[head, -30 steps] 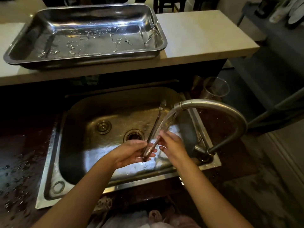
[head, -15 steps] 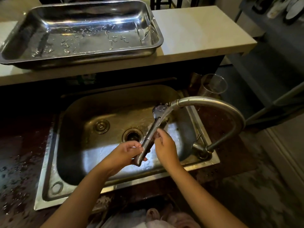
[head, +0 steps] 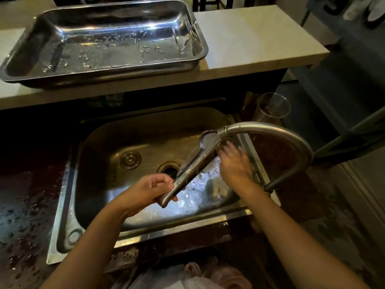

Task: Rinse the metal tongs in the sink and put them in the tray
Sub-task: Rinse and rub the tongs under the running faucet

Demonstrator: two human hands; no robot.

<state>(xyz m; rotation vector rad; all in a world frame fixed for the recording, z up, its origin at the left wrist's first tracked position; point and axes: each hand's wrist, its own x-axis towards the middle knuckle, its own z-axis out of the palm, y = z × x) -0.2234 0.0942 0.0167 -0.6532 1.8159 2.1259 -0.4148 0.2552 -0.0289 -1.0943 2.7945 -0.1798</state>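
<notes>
Over the sink [head: 87,184], the left hand [head: 150,190] clamps the hinge end of the tongs [head: 191,167], which slant toward 1 o'clock under the tap [head: 270,132]. The right hand [head: 235,163], fingers spread, touches their tips. The wet tray [head: 200,51] sits on the desk [head: 250,38] at 11 o'clock.

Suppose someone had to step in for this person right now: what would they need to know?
Left hand: gripping the handle end of the metal tongs.
Right hand: open, fingers spread, at the tongs' upper part by the faucet spout; whether it touches them is unclear.
Tongs: tilted over the sink, tips up at the spout, water running over them.
Tray: on the counter behind the sink, wet, nothing in it.
Done: rinsing is underway.
Left: finish rinsing, place the tongs in the tray.
</notes>
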